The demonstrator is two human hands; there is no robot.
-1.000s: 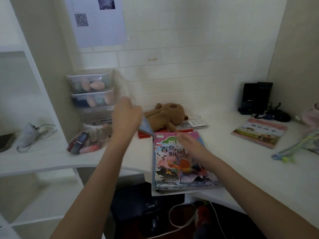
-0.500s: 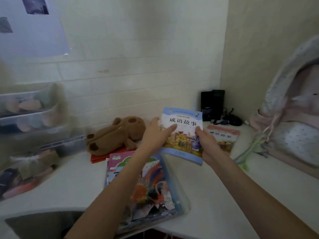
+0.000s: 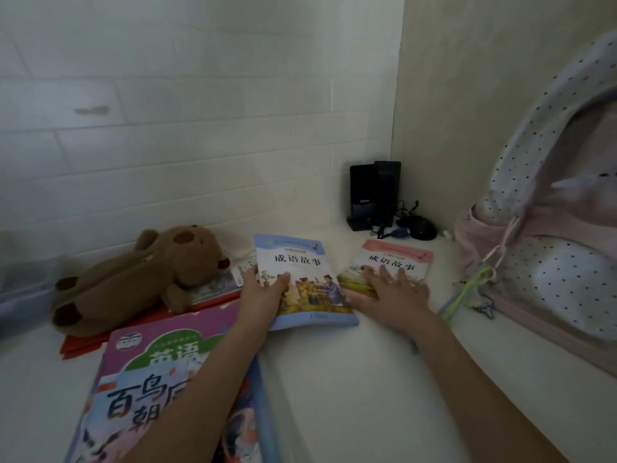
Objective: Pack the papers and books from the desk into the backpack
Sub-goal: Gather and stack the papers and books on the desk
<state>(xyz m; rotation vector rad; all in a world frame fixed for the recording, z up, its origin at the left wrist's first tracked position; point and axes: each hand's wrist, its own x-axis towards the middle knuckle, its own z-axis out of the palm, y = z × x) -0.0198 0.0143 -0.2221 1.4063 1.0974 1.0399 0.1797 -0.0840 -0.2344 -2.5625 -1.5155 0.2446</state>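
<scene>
Nothing looks packed yet: left hand [image 3: 263,292] grips the blue book [image 3: 300,279], right hand [image 3: 394,289] lies flat on the pink book [image 3: 397,259] near the desk's [image 3: 350,379] back corner; backpack [image 3: 551,245] waits at the right edge.

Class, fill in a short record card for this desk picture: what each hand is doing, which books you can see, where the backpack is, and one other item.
Left hand: grips the blue-covered book
Right hand: rests flat on the pink-covered book
Other books: large colourful stack, near left
Backpack: right side of the desk
Other item: brown plush toy
</scene>
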